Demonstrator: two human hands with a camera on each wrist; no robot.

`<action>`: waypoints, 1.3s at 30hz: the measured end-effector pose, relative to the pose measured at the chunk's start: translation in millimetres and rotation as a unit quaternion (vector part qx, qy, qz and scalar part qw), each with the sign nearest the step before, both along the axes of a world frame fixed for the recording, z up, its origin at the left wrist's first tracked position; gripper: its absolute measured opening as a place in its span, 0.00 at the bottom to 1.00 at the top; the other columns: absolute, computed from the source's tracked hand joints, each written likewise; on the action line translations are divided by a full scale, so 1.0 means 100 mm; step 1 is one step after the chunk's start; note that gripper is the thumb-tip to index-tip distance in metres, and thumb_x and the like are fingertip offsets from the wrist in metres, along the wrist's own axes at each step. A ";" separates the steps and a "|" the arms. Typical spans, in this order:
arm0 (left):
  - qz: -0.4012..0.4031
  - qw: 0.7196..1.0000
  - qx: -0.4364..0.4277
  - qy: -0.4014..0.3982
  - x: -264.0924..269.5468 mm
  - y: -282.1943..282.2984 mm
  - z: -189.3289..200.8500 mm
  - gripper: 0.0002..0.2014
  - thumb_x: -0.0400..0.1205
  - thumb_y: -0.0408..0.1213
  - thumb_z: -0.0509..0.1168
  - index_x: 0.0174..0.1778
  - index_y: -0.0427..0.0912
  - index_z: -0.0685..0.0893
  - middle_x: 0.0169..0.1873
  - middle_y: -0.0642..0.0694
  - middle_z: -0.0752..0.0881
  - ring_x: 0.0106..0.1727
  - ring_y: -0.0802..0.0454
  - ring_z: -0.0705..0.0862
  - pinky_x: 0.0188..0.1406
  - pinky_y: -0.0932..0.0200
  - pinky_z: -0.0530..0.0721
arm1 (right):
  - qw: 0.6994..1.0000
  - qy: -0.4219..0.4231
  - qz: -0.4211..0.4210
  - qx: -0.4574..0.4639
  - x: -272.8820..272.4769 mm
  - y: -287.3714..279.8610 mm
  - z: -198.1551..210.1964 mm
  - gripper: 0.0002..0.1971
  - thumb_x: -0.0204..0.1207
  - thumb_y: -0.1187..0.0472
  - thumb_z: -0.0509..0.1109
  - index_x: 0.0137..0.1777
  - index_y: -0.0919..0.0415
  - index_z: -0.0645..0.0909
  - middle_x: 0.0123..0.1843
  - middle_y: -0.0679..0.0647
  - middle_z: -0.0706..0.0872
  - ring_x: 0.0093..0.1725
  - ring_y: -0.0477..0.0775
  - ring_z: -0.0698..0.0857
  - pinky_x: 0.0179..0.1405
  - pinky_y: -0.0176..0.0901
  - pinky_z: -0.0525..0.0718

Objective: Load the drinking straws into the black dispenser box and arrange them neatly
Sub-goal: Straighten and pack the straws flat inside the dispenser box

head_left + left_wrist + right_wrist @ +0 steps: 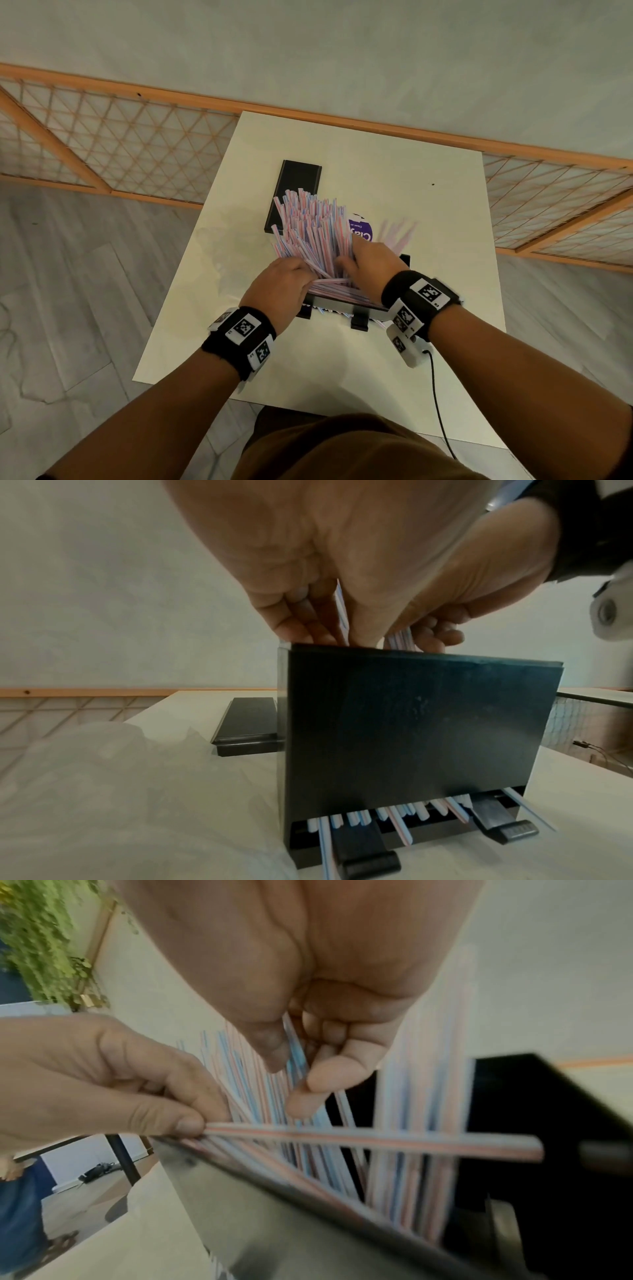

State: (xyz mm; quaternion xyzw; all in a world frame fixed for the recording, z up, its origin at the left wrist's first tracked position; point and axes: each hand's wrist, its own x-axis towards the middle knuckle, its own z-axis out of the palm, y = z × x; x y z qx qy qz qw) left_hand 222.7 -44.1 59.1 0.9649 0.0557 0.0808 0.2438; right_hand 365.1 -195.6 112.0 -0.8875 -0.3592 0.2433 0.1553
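The black dispenser box stands on the white table, its front wall facing me. A thick fan of pink-and-blue striped straws sticks up out of its open top, leaning away. My left hand pinches a single straw that lies crosswise over the box's top edge. My right hand curls its thumb and fingers round a few upright straws in the bundle. Several straw ends poke out of the bottom slot.
The box's black lid lies flat behind the straws. A purple-labelled pack and a few loose straws lie beyond my right hand. Crumpled clear plastic sits left of the box. A wooden lattice screen stands behind.
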 end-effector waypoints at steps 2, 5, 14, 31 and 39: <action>0.004 1.000 -0.005 0.003 -0.01 0.00 -0.02 0.07 0.80 0.30 0.73 0.51 0.41 0.94 0.47 0.46 0.88 0.49 0.44 0.85 0.47 0.49 0.88 | 1.000 -0.018 0.013 0.019 0.02 -0.02 0.15 0.05 0.89 0.55 0.59 0.54 0.56 0.69 0.38 0.47 0.77 0.36 0.51 0.77 0.36 0.40 0.71; 0.009 1.000 0.000 0.013 0.00 0.00 -0.02 0.05 0.81 0.32 0.73 0.48 0.43 0.94 0.46 0.49 0.86 0.48 0.46 0.83 0.46 0.49 0.87 | 0.997 -0.043 0.030 0.058 0.04 -0.03 0.39 0.05 0.90 0.55 0.58 0.57 0.56 0.71 0.33 0.42 0.71 0.33 0.49 0.74 0.29 0.36 0.64; 0.064 0.997 -0.041 -0.004 -0.13 0.08 0.13 0.07 0.78 0.37 0.76 0.49 0.42 0.87 0.51 0.47 0.80 0.46 0.47 0.83 0.48 0.49 0.86 | 0.986 -0.092 0.138 0.005 -0.01 0.11 0.65 0.06 0.90 0.53 0.57 0.52 0.52 0.65 0.35 0.46 0.74 0.31 0.49 0.74 0.27 0.42 0.64; 0.187 0.963 -0.187 0.061 -0.22 -0.02 0.27 0.17 0.82 0.49 0.73 0.64 0.48 0.83 0.57 0.51 0.82 0.49 0.60 0.83 0.50 0.63 0.85 | 0.970 -0.035 0.111 -0.211 -0.03 0.11 -0.04 0.17 0.79 0.43 0.72 0.48 0.57 0.75 0.36 0.49 0.77 0.32 0.47 0.76 0.30 0.38 0.73; 0.190 0.967 -0.134 0.108 -0.09 -0.11 0.15 0.14 0.80 0.56 0.71 0.46 0.47 0.85 0.42 0.50 0.85 0.44 0.51 0.83 0.45 0.53 0.84 | 0.956 0.094 0.104 -0.260 0.07 0.15 -0.27 0.28 0.79 0.36 0.66 0.66 0.58 0.82 0.56 0.57 0.87 0.51 0.56 0.86 0.52 0.46 0.84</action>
